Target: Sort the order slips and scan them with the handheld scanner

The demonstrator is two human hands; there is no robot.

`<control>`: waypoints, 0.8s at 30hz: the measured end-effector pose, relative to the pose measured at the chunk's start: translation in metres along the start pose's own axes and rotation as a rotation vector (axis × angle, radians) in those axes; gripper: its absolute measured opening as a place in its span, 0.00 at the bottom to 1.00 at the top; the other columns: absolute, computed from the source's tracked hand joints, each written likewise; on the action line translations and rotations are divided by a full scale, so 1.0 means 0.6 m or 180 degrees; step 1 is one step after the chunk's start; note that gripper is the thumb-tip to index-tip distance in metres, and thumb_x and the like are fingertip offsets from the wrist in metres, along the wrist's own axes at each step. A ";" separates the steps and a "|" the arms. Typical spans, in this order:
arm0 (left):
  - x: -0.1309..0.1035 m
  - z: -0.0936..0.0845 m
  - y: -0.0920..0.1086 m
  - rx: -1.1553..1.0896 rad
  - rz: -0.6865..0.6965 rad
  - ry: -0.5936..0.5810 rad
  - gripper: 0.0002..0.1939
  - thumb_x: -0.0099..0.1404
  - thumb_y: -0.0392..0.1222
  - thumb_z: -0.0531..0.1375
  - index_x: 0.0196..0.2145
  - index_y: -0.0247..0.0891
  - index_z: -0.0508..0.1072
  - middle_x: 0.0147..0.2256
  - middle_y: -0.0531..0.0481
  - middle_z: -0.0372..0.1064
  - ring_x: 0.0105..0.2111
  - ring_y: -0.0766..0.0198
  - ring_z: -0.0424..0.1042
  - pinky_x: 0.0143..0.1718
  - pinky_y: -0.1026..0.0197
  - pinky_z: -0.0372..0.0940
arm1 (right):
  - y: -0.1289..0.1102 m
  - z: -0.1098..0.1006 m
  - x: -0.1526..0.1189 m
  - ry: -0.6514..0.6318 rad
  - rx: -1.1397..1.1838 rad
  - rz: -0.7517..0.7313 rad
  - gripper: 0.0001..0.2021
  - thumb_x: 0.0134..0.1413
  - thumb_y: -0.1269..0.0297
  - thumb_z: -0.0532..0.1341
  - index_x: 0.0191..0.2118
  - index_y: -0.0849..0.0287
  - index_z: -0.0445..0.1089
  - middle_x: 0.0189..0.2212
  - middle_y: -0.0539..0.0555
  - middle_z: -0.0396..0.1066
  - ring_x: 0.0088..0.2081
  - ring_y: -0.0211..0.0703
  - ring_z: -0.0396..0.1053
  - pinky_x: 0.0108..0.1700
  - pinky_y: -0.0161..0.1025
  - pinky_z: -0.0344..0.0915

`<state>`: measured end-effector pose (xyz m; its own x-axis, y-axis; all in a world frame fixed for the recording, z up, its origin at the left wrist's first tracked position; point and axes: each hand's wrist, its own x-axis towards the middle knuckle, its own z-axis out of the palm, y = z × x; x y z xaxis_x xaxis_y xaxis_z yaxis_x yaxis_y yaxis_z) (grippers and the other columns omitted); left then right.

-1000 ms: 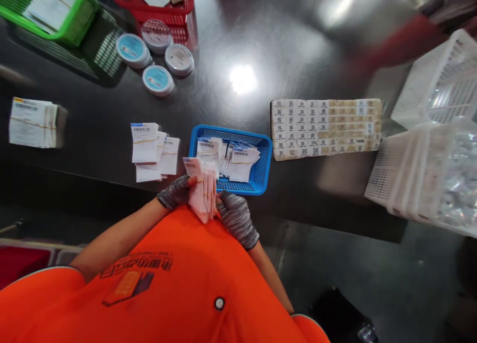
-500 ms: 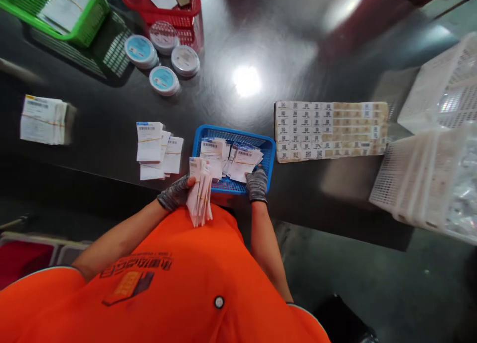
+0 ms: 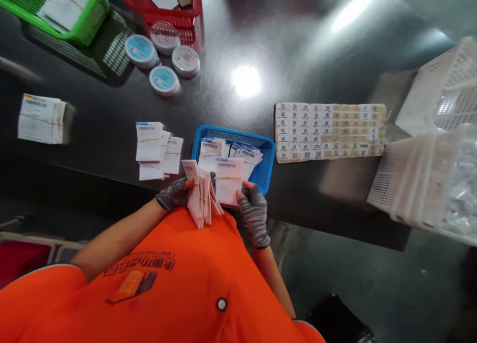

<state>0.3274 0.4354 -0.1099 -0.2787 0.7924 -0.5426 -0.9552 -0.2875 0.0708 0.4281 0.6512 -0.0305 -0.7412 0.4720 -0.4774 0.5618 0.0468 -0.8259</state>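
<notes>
My left hand [image 3: 175,193], in a grey fingerless glove, is closed around several rubber-banded bundles of white paper slips [image 3: 201,196] in front of my orange shirt. Between the thumb and fingers of my right hand [image 3: 254,209], gloved the same way, is one banded bundle of labels [image 3: 228,180], held by its lower right part. That bundle is over the front edge of a blue plastic basket [image 3: 271,156] and beside the left-hand stack. More banded bundles [image 3: 211,147] lie inside the basket, partly hidden by the held ones.
Banded slip stacks [image 3: 149,141] lie left of the basket, and another stack [image 3: 40,119] farther left. Right of it is a long block of code labels [image 3: 330,132]. White baskets [image 3: 413,184] stand far right. Round tubs [image 3: 164,80], a red basket [image 3: 162,10] and a green basket [image 3: 93,15] are behind.
My right hand has lifted a bundle out of the blue basket and brought it left, close to the stack in my left hand. My left hand has hardly moved.
</notes>
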 end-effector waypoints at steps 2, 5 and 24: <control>0.001 0.003 -0.001 0.0062 0.0008 0.0019 0.20 0.49 0.48 0.79 0.34 0.32 0.82 0.33 0.42 0.83 0.42 0.44 0.83 0.54 0.49 0.74 | -0.006 0.015 -0.014 -0.0781 -0.0023 -0.0235 0.14 0.57 0.54 0.62 0.44 0.55 0.78 0.37 0.53 0.80 0.38 0.47 0.76 0.47 0.44 0.73; 0.000 -0.001 -0.001 -0.0024 -0.0027 0.0149 0.21 0.47 0.48 0.79 0.34 0.33 0.81 0.32 0.43 0.83 0.39 0.47 0.84 0.48 0.53 0.77 | 0.003 0.022 0.008 -0.0960 0.0039 0.0014 0.16 0.60 0.50 0.61 0.45 0.54 0.78 0.41 0.54 0.81 0.43 0.49 0.77 0.50 0.45 0.73; -0.005 -0.001 0.003 -0.0020 0.0001 0.0173 0.26 0.46 0.47 0.80 0.40 0.33 0.82 0.33 0.43 0.83 0.37 0.47 0.83 0.46 0.52 0.78 | 0.041 -0.037 0.154 0.0745 -0.1612 0.0603 0.14 0.52 0.65 0.59 0.42 0.62 0.77 0.39 0.60 0.81 0.42 0.52 0.78 0.49 0.43 0.72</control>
<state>0.3264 0.4323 -0.1085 -0.2729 0.7620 -0.5872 -0.9544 -0.2911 0.0658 0.3816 0.7155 -0.0881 -0.5424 0.6922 -0.4762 0.8247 0.3303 -0.4592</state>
